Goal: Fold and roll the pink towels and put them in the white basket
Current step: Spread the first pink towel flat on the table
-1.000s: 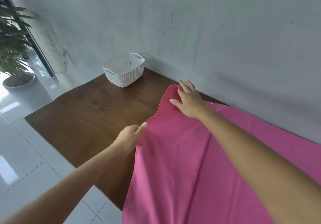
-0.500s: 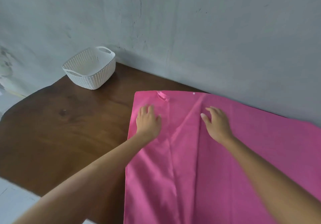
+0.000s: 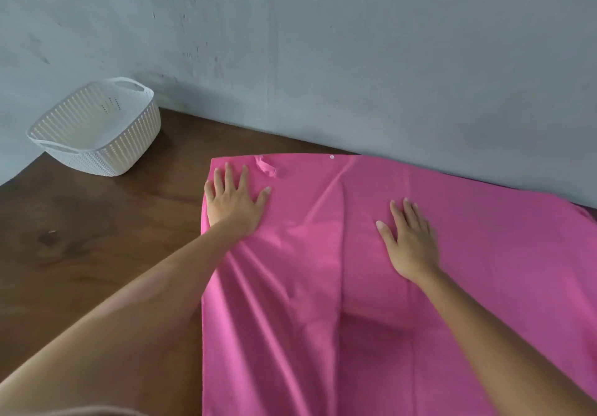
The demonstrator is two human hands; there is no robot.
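A large pink towel (image 3: 323, 286) lies spread on the dark wooden table (image 3: 97, 238), its far edge along the wall and its near part running out of view. My left hand (image 3: 234, 201) lies flat, fingers apart, on the towel's far left corner. My right hand (image 3: 408, 238) presses flat on the towel's middle, fingers apart. A small loop tag (image 3: 266, 167) shows near the far edge. The white basket (image 3: 100, 130) stands empty at the far left of the table, against the wall, well apart from both hands.
A grey concrete wall (image 3: 323, 44) runs along the table's far edge. Bare wood lies between the basket and the towel's left edge. Soft wrinkles cross the towel between my hands.
A second ago both hands held the towel's left edge up; they laid it flat. Since half a second ago the hands have spread further apart on the towel.
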